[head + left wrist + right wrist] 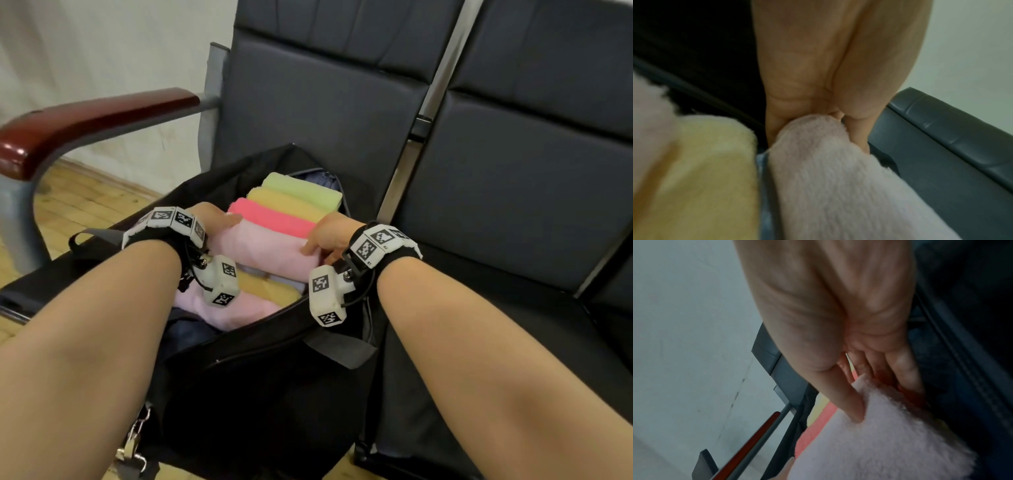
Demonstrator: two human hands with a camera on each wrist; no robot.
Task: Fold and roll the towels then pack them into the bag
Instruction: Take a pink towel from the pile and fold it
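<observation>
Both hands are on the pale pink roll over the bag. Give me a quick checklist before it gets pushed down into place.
1. Left hand holds one end of the pale pink towel roll: ok.
2. Right hand holds the other end, thumb on top: ok.
3. Black bag mouth open: ok.
4. Roll lies parallel to the hot pink roll, orange roll and green roll: ok.
5. Space underneath, with a yellow towel and another pink towel close by: cannot tell.
6. Roll still tight at its ends: cannot tell.

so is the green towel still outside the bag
No, the green towel lies rolled inside the bag, behind the yellow one.
</observation>
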